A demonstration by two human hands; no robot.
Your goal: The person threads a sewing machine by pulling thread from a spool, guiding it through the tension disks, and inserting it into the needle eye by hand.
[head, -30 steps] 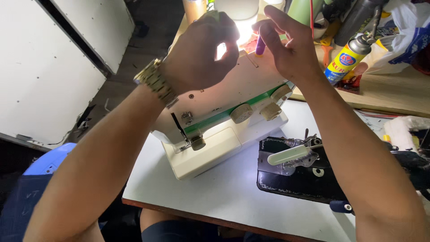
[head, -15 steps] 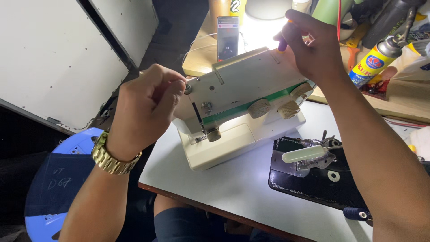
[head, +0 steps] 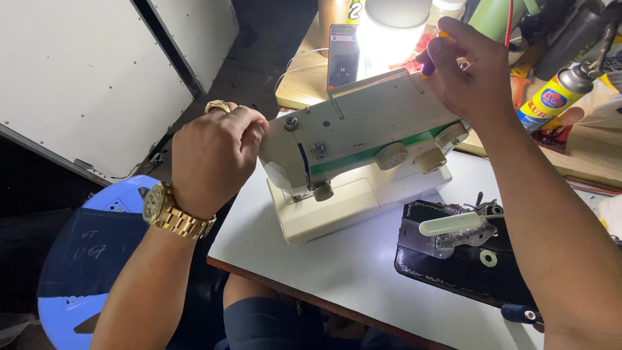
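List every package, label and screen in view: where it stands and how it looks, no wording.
Phone: propped upright behind the sewing machine, lit screen, dark frame.
Spray can: far right on the wooden bench, tilted, yellow label with a red and blue emblem, black top.
Stool: lower left, blue, handwritten marks on its seat.
Bottle: top edge, brown, partly cut off.

Single head-worn view, close above, angled steeply down onto the white table (head: 363,272) edge.
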